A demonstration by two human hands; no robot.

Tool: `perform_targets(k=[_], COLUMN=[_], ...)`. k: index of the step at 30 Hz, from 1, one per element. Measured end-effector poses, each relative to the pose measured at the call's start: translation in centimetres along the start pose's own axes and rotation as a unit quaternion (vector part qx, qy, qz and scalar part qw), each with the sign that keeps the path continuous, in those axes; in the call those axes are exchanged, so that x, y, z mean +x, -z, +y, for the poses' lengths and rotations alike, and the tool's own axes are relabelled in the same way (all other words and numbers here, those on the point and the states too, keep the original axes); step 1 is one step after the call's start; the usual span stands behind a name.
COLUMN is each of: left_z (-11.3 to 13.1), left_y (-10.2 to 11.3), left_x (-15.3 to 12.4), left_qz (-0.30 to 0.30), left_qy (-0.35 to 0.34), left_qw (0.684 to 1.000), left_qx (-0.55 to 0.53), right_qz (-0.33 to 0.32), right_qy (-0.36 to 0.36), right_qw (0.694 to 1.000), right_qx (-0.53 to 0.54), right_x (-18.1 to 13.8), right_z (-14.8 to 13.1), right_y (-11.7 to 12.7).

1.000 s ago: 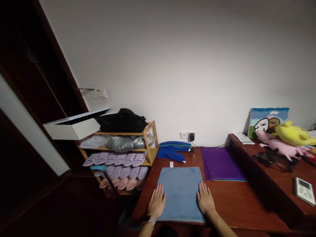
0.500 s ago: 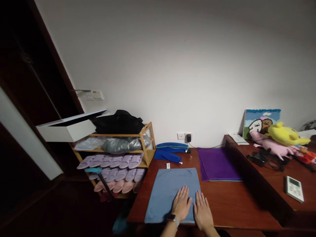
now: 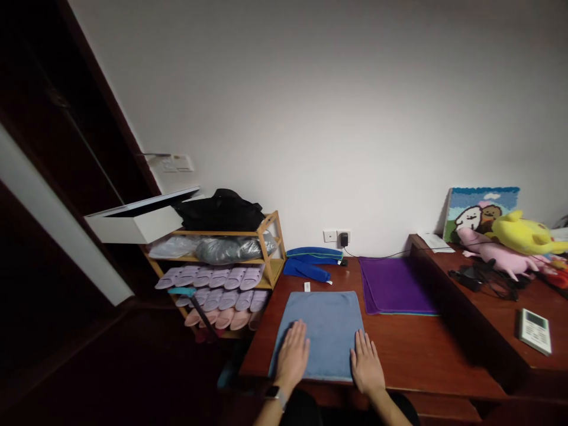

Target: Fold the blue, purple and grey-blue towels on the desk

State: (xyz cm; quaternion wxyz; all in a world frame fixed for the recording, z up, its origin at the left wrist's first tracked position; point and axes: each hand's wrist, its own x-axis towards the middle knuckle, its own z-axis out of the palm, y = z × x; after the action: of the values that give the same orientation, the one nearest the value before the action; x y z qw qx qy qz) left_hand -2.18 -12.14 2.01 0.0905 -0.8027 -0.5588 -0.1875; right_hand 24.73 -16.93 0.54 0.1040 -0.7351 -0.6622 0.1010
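A light blue towel [image 3: 326, 322] lies flat on the dark wooden table [image 3: 412, 355] in front of me. My left hand [image 3: 293, 358] rests flat on the towel's near left part, fingers stretched out. My right hand [image 3: 366, 367] lies flat on the towel's near right corner, fingers also extended. Neither hand holds anything. A watch sits on my left wrist.
A purple cloth [image 3: 394, 285] lies to the right, a folded dark blue cloth [image 3: 310, 263] by the wall socket. A raised desk [image 3: 501, 307] on the right holds plush toys, cables and a remote [image 3: 535, 331]. A wooden slipper rack [image 3: 222, 284] stands left.
My left hand has slid left across the towel, away from my right hand, so the hands are spread apart again. The view shifted slightly.
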Motion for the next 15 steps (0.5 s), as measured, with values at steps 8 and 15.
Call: perform_targets(k=[8, 15], left_z=[13.2, -2.8], left_y=[-3.9, -2.7], left_x=[-0.5, -4.7], left_qz=[-0.081, -0.036], left_qy=[-0.077, 0.051], left_qw=[0.99, 0.998], left_qx=[-0.085, 0.03], right_qz=[0.006, 0.006], right_qy=[0.019, -0.001], right_qw=[1.0, 1.0], right_qx=[-0.014, -0.009], right_x=[0.2, 0.1], right_z=[0.3, 0.0], right_y=[-0.6, 0.0])
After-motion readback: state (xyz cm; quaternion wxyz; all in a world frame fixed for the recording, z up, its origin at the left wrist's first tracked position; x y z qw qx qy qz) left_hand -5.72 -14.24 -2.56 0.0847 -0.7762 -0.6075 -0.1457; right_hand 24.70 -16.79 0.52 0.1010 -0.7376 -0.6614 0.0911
